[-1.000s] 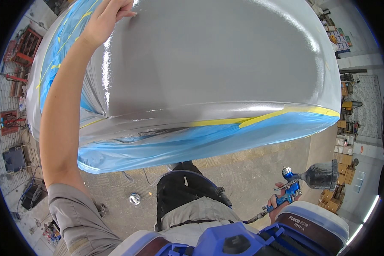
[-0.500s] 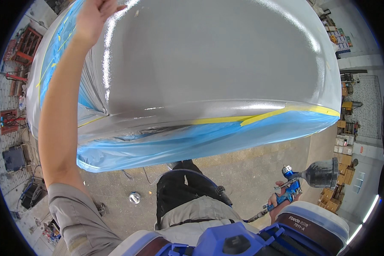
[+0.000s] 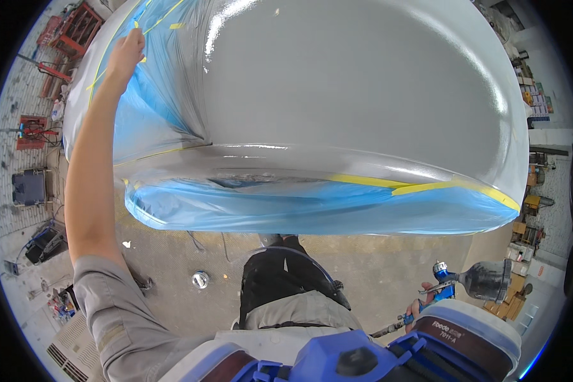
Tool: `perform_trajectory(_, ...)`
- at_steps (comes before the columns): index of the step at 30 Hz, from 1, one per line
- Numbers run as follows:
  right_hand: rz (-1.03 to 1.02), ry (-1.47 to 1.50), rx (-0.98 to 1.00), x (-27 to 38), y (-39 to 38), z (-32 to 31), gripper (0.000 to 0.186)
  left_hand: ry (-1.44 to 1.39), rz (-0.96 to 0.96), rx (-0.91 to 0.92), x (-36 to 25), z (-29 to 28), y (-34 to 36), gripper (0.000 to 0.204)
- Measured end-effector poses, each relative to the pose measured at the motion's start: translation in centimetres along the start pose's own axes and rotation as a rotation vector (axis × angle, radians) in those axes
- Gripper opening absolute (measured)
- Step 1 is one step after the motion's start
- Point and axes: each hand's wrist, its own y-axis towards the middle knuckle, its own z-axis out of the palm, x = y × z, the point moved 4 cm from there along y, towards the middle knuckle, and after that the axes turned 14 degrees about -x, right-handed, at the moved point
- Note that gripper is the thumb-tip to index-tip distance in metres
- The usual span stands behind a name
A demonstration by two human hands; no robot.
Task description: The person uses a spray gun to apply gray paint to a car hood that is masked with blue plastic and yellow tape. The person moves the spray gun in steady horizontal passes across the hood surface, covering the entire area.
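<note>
My left hand [image 3: 127, 54] reaches far out at the upper left, its fingers curled closed over blue masking film [image 3: 156, 102] with yellow tape strips. Whatever the fingers pinch, if anything, is hidden. My right hand [image 3: 419, 304], low on the right, is wrapped round a blue spray gun [image 3: 447, 290]. A dark, paint-smeared cup [image 3: 487, 281] sticks out to the gun's right. Before me lies a large curved car panel [image 3: 350, 95], coated in glossy grey. Yellow masking tape [image 3: 363, 182] runs along its near edge, with more blue film hanging below.
A hose [image 3: 388, 329] leads from the spray gun toward my waist. On the floor stands a small shiny metal can [image 3: 200, 279]. Red racks [image 3: 76, 30] and a black case [image 3: 30, 187] line the left wall; cardboard boxes [image 3: 509, 302] are stacked at the right.
My left hand has moved from above the grey panel's corner, leftward and nearer, onto the masking film; its fingers are now more curled. The spray gun stays in my right hand. The view has shifted.
</note>
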Motion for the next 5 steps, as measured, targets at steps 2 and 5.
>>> perform_trajectory(2, -0.008, 0.015, -0.018, 0.2, 0.2, 0.1, 0.086, 0.055, -0.006, 0.052, 0.8, 0.3, -0.5, 0.042)
perform_trajectory(5, -0.008, -0.032, -0.048, 0.4, 0.0, 0.5, 0.085, 0.053, -0.076, 0.187, 0.8, 1.7, -1.6, 0.044)
